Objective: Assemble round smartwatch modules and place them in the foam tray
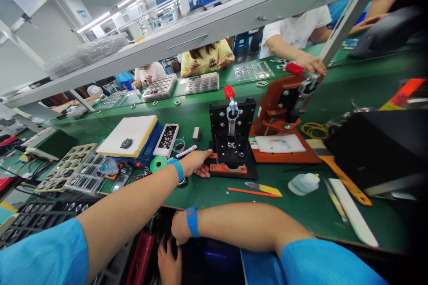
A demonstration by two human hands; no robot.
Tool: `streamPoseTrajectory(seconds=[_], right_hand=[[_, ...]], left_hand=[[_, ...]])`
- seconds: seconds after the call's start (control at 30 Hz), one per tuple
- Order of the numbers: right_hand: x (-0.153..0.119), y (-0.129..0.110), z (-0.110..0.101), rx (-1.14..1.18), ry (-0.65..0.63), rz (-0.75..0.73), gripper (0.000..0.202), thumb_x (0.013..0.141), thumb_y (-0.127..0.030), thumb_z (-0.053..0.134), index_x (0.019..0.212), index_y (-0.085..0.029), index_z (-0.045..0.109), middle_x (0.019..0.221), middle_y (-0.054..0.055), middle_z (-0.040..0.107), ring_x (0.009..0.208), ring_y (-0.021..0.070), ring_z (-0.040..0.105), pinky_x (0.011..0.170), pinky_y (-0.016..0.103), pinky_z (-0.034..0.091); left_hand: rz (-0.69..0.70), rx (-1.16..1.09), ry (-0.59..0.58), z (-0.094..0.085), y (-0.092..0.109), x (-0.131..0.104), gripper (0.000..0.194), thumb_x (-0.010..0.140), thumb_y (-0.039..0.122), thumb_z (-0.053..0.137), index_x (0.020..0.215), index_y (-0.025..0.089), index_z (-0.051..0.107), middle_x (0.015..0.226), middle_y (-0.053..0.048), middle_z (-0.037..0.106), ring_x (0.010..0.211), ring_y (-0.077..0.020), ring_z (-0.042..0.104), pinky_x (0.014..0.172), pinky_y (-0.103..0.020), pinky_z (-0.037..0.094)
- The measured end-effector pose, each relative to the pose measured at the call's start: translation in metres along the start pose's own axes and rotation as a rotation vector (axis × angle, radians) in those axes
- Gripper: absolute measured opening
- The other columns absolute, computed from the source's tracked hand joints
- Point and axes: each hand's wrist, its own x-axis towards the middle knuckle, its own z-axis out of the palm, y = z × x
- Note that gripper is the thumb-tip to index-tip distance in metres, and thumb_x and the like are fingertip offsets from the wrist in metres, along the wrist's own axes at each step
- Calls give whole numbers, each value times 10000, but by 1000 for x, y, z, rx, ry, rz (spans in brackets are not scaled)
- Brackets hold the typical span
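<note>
My left hand (198, 163) reaches to the left edge of the base of a black toggle press (230, 138) with a red handle. Its thumb and fingers close at the end of the press's orange bar (230, 168). My right hand (180, 227), below the table's front edge, bends down at the wrist; its fingers are mostly hidden. Just below it is another hand (170, 262) with spread fingers, whose arm is out of view. In front of the press lie an orange stick (254, 192) and a yellow-handled blade (267, 189).
An orange toggle press (267, 118) stands to the right, a co-worker's hand (309, 62) by its handle. Nearby are a squeeze bottle (303, 184), a brush (347, 180) and a black box (377, 151). Leftward are a white-topped blue device (133, 131) and a parts tray (167, 138).
</note>
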Motion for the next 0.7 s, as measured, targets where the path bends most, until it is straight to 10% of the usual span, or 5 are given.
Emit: streamPoseTrajectory(seconds=[0.4, 0.7], right_hand=[[0, 5, -32, -49, -16, -54, 525, 947, -120, 615, 1409, -362, 674, 1489, 65, 596, 1298, 388, 644, 931, 558, 650], [40, 44, -141, -87, -206, -440, 135, 838, -253, 752, 916, -312, 846, 966, 28, 820, 847, 248, 788, 701, 328, 625]], left_hand=[[-36, -28, -15, -2, -2, 6, 538, 1040, 620, 357, 970, 151, 611, 623, -49, 598, 565, -172, 669, 527, -235, 505], [-3, 0, -1, 0, -2, 5, 529, 1059, 605, 318, 1007, 162, 602, 585, -8, 576, 522, -154, 660, 484, -205, 492]])
